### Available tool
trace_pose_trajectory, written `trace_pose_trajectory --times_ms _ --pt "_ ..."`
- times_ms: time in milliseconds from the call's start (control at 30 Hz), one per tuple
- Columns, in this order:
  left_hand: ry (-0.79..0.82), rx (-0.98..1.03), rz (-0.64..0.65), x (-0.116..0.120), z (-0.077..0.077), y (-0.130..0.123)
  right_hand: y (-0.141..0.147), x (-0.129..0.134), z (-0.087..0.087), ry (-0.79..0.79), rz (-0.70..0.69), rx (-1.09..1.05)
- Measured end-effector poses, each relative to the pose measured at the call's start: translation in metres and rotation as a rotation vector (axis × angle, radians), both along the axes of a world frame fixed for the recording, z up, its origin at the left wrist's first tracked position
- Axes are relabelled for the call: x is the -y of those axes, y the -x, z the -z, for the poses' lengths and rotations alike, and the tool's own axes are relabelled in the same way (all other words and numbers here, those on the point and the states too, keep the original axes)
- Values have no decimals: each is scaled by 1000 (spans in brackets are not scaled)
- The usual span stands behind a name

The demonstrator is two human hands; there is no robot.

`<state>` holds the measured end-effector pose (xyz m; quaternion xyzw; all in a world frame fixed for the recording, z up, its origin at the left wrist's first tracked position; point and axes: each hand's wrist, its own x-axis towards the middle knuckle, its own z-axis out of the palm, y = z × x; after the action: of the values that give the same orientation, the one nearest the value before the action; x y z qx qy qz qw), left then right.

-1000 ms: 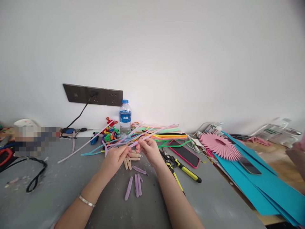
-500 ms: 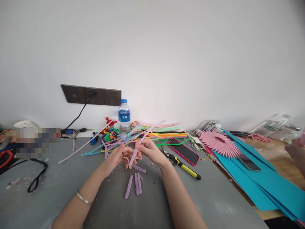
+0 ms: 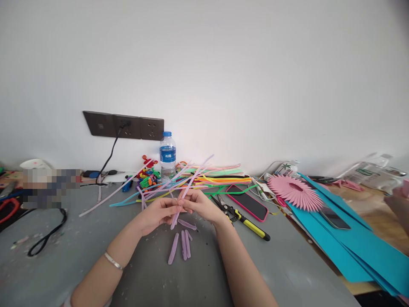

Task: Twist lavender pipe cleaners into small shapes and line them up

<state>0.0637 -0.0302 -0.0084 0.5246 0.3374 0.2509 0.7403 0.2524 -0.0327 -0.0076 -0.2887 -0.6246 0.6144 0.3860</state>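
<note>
My left hand [image 3: 159, 215] and my right hand [image 3: 198, 206] meet above the grey table, both closed on a lilac pipe cleaner [image 3: 174, 221]. Its folded, thicker end points down towards me, while the long free end slants up and right past my fingers. Thumbs and forefingers pinch it close together; the other fingers are partly hidden. Below my hands lie several short folded lilac pipe cleaner pieces [image 3: 173, 248]. Another short piece [image 3: 187, 224] rests just under my right hand. Yellow-handled pliers [image 3: 249, 224] lie to the right of my right wrist.
Behind my hands spreads a pile of coloured pipe cleaners [image 3: 223, 180], beside a water bottle [image 3: 168, 155]. A pink-cased phone [image 3: 248, 203] lies right of it. Farther right are a pink pleated paper ring [image 3: 277, 192], blue sheets [image 3: 354, 251] and another person's hand [image 3: 398, 202].
My left fingers have closed in from a looser pose and now pinch the pipe cleaner against my right fingers. Its folded end has tilted slightly left and shows below the hands.
</note>
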Motion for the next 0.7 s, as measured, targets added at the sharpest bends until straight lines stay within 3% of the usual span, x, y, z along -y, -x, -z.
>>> trace_pose_trajectory --times_ms 233,700 --pt "-22 16 -91 -1 3 0 5 -1 1 12 84 -28" --pt "-43 157 -470 -6 10 -6 23 -2 6 -268 385 -76"
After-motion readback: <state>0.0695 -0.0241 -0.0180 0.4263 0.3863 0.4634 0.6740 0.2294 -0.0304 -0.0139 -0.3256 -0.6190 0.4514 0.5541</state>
